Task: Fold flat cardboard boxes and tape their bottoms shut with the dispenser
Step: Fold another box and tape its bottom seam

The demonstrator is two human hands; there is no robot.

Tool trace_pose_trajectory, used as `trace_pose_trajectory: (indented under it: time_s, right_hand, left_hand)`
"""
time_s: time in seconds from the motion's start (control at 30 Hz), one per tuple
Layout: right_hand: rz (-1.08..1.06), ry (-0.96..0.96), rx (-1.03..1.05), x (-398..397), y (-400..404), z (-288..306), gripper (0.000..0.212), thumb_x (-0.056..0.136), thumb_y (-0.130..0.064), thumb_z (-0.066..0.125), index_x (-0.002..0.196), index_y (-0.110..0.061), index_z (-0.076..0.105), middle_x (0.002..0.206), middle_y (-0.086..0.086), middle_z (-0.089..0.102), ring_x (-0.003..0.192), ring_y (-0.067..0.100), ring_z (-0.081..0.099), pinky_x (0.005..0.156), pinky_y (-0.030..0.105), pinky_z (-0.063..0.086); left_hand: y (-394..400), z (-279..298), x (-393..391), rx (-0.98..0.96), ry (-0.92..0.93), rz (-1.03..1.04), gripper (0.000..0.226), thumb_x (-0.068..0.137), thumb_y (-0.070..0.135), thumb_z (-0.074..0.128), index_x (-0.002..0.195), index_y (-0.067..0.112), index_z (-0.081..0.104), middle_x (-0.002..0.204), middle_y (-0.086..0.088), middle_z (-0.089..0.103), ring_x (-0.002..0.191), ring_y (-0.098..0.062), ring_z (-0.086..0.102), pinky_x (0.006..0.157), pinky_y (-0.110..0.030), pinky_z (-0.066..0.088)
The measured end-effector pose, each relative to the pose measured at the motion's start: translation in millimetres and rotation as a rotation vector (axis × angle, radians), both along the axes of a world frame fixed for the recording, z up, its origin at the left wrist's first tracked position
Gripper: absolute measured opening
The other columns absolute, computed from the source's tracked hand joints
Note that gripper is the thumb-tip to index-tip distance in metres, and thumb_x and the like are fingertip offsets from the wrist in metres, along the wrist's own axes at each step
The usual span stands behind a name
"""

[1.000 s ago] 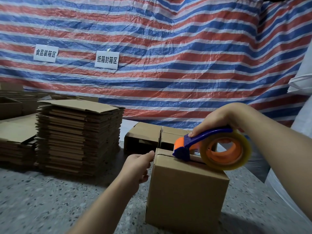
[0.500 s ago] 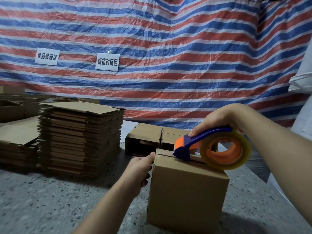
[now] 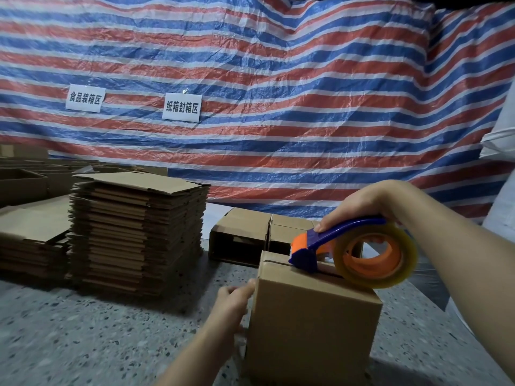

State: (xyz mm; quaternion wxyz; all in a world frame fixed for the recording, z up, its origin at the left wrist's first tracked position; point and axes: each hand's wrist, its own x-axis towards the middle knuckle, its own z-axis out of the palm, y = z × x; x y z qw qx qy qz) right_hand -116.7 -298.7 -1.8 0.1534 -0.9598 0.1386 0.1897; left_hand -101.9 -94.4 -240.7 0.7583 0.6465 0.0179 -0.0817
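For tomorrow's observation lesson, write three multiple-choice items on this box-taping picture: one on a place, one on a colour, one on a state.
1. Where does the tape dispenser rest?
A. on the floor
B. on top of the near box
C. on the stack of flat cardboard

2. What colour is the dispenser's handle?
A. blue
B. green
C. black

3. What is the left hand doing?
A. holding scissors
B. hanging free
C. touching the box's left side

Answers: 1 B, its nose sits at the top seam; 2 A, blue under the right hand; 3 C, fingers meet the box's left edge.
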Motion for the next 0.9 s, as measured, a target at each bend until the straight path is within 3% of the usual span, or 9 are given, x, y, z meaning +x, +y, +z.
trace_pose_trajectory:
  time_s: [0.07, 0.13, 0.23, 0.53, 0.67, 0.8, 0.9]
  right_hand:
    - [0.015, 0.019, 0.013, 0, 1, 0, 0.054, 0.078, -0.061, 0.075, 0.108, -0.017, 0.071, 0.087, 0.003, 0.079, 0.065, 0.013, 0.073, 0.053, 0.023, 0.055]
    - [0.024, 0.028, 0.017, 1, 1, 0, 0.051, 0.079, -0.060, 0.075, 0.107, -0.018, 0.070, 0.087, 0.003, 0.079, 0.065, 0.013, 0.073, 0.053, 0.022, 0.055]
    - [0.014, 0.034, 0.021, 1, 1, 1, 0.055, 0.076, -0.060, 0.076, 0.109, -0.016, 0.069, 0.084, 0.003, 0.078, 0.062, 0.012, 0.072, 0.051, 0.022, 0.053]
    - [0.019, 0.019, 0.022, 0, 0, 1, 0.052, 0.080, -0.059, 0.073, 0.109, -0.017, 0.067, 0.082, 0.003, 0.078, 0.061, 0.012, 0.072, 0.050, 0.022, 0.054]
    - [0.018, 0.017, 0.033, 1, -1, 0, 0.054, 0.078, -0.060, 0.075, 0.111, -0.018, 0.068, 0.088, 0.003, 0.079, 0.065, 0.013, 0.073, 0.053, 0.023, 0.055]
    - [0.022, 0.015, 0.021, 4, -3, -1, 0.058, 0.076, -0.061, 0.076, 0.113, -0.018, 0.067, 0.092, 0.004, 0.079, 0.069, 0.014, 0.075, 0.056, 0.023, 0.056]
    - [0.022, 0.034, 0.024, 5, -3, 0, 0.061, 0.073, -0.061, 0.078, 0.114, -0.017, 0.067, 0.092, 0.004, 0.079, 0.069, 0.014, 0.075, 0.056, 0.024, 0.056]
  left_hand:
    - [2, 4, -3, 0.032, -0.139, 0.150, 0.035, 0.100, 0.045, 0.047, 0.127, 0.023, 0.049, 0.132, -0.003, 0.055, 0.109, -0.016, 0.053, 0.077, -0.033, 0.046]
    - [3, 15, -12, 0.044, -0.356, 0.211, 0.047, 0.102, 0.052, 0.034, 0.141, 0.030, 0.046, 0.142, 0.011, 0.049, 0.122, -0.006, 0.046, 0.096, -0.028, 0.038]
    - [-6, 30, -33, 0.104, -0.527, 0.061, 0.074, 0.081, 0.072, 0.035, 0.148, 0.042, 0.036, 0.139, 0.028, 0.039, 0.126, 0.009, 0.035, 0.101, -0.019, 0.026]
    - [-8, 30, -51, 0.357, -0.562, 0.061, 0.083, 0.081, 0.070, 0.035, 0.154, 0.032, 0.028, 0.155, 0.009, 0.039, 0.136, -0.005, 0.037, 0.111, -0.029, 0.032]
    - [-2, 38, -45, 0.616, -0.632, 0.086, 0.065, 0.098, 0.058, 0.040, 0.155, 0.036, 0.018, 0.155, 0.009, 0.037, 0.138, -0.009, 0.038, 0.110, -0.029, 0.033]
    - [7, 53, -35, 0.978, -0.849, 0.020, 0.064, 0.097, 0.063, 0.033, 0.155, 0.038, 0.021, 0.163, 0.018, 0.009, 0.149, -0.002, 0.009, 0.122, -0.032, 0.012]
    - [11, 59, -33, 1.169, -0.890, -0.020, 0.075, 0.089, 0.077, 0.024, 0.152, 0.037, 0.031, 0.160, 0.017, 0.024, 0.146, -0.003, 0.021, 0.122, -0.035, 0.016]
